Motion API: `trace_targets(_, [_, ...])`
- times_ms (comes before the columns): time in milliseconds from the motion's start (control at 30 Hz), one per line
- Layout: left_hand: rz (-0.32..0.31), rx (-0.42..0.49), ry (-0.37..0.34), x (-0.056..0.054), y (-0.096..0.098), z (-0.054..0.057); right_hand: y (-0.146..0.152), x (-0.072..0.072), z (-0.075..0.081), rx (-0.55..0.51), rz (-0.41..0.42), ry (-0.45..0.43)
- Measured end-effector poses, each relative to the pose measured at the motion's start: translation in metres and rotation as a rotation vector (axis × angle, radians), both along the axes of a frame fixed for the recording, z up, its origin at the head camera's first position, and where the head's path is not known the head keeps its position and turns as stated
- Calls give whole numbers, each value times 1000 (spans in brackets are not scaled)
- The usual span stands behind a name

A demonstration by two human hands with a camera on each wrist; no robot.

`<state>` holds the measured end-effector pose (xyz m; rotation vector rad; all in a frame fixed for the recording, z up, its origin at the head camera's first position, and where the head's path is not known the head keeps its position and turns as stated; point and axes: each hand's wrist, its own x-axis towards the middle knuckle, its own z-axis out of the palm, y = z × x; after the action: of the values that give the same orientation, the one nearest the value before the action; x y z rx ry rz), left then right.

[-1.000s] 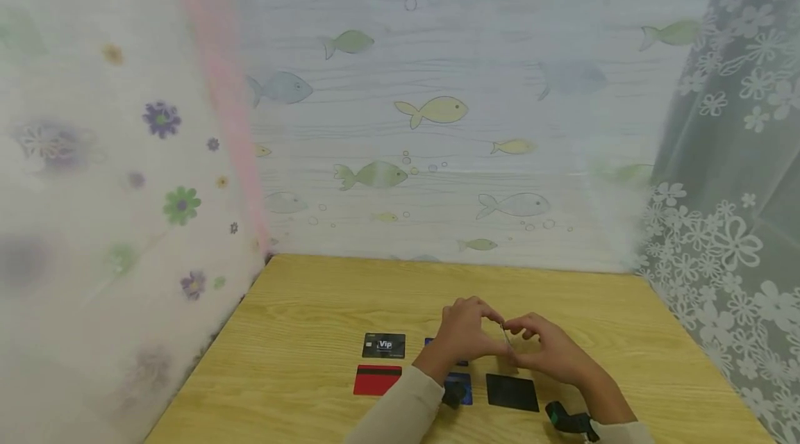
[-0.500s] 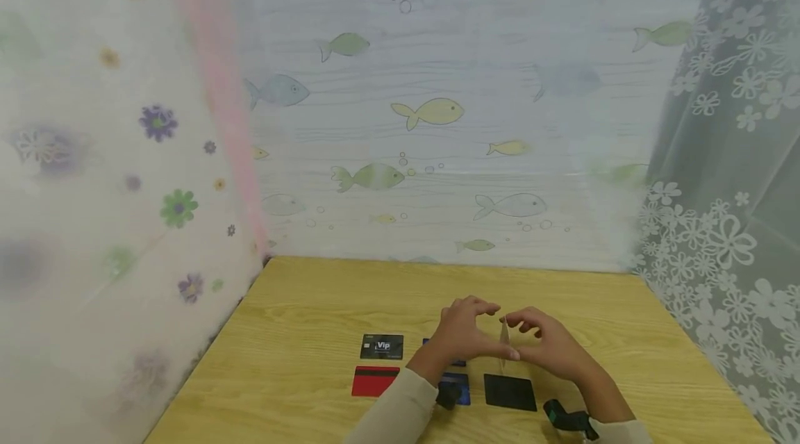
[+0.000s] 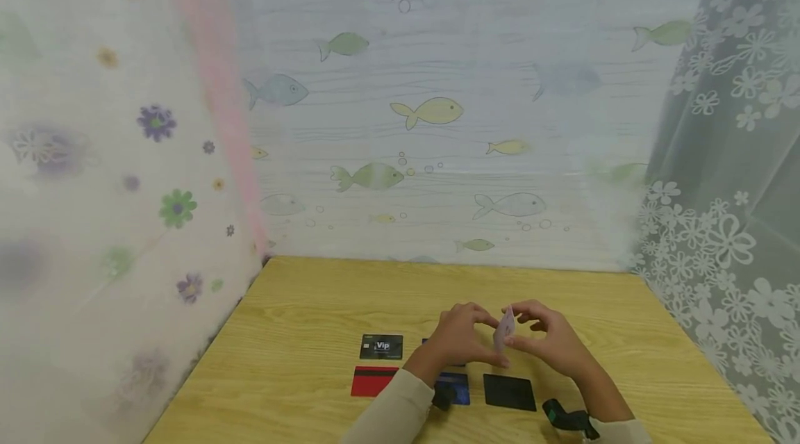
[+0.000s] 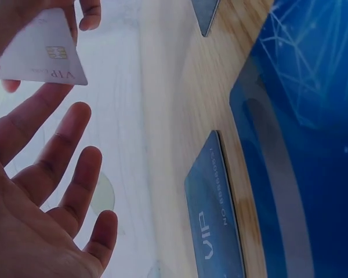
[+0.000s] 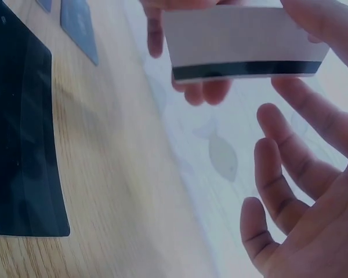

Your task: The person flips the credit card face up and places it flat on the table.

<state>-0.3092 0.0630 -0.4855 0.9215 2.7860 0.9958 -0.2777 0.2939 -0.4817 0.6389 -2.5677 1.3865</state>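
Observation:
A pale bank card point(image 3: 504, 328) is held up off the table, tilted, between both hands. My right hand point(image 3: 556, 343) pinches it with thumb and index finger; the other fingers are loosely bent. My left hand point(image 3: 459, 336) is at its left side, the index fingertip at the card's edge and the thumb below. The left wrist view shows a gold chip and the letters VIP on this white card point(image 4: 37, 49), with the left fingers point(image 4: 69, 130) spread. Seen from the right wrist, the back of the card point(image 5: 232, 37) carries a dark stripe.
On the wooden table point(image 3: 325, 298) lie a black Vip card point(image 3: 381, 347), a red card point(image 3: 370, 381), a blue card point(image 3: 459, 392) and a plain black card point(image 3: 509, 392). Another blue card point(image 3: 426, 342) is mostly behind the left hand. Fish-print curtains point(image 3: 437, 222) surround the table.
The pale card has turned from nearly edge-on, so that its face shows in the head view. The right thumb has shifted up onto it. The left thumb has moved slightly left and down.

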Motion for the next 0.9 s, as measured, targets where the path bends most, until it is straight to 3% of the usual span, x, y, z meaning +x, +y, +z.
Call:
trace_targets(367, [30, -24, 71, -5, -3, -4, 13, -3, -8, -24, -3, -24])
trace_targets(900, [98, -138, 47, -8, 2, -15, 37, -2, -18, 50, 1, -148])
